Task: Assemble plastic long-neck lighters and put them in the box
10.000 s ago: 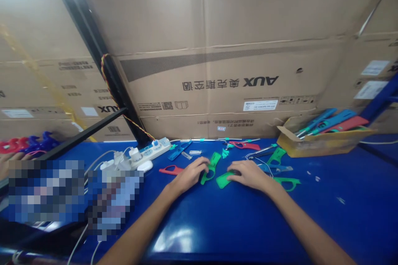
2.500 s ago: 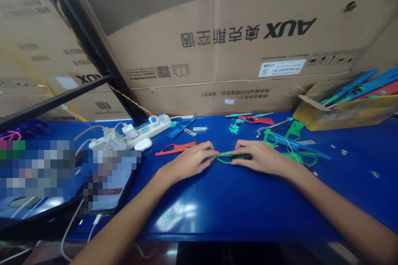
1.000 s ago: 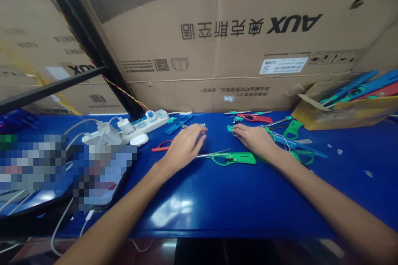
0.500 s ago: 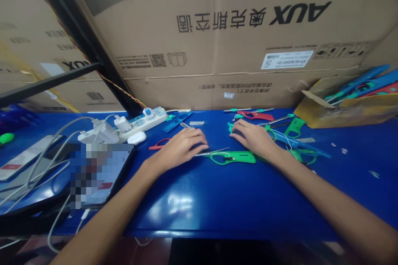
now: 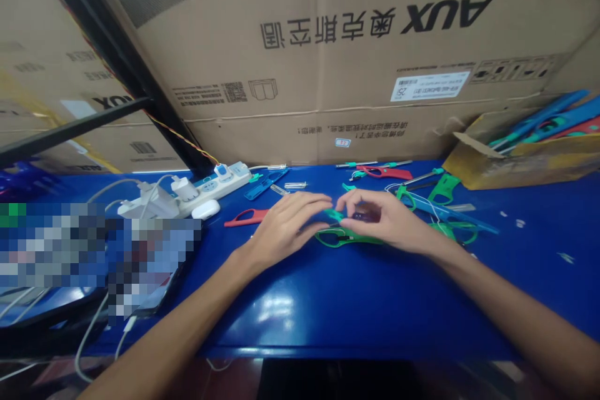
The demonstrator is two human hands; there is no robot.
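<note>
My right hand (image 5: 387,219) pinches a small teal-green piece (image 5: 335,215) between thumb and fingertips. Close on its left, my left hand (image 5: 293,225) has its fingers curved toward that piece, thumb apart from the fingers; nothing can be made out in it. Beneath both hands lies a green lighter-shaped casing (image 5: 344,237) on the blue table (image 5: 304,306), partly covered by the right hand. A red casing part (image 5: 248,217) rests left of my left hand. Another small teal piece (image 5: 347,187) lies just behind my right fingertips.
Behind stands a large cardboard sheet (image 5: 328,75). On the left are a white power strip (image 5: 215,187), cables and a tablet (image 5: 159,262). Green, blue and red casings (image 5: 387,172) lie at the right, near an open box (image 5: 515,169) holding more of them.
My right hand has moved left and toward me with the small teal piece. My left hand has shifted right, so the two hands are now nearly together over the green casing.
</note>
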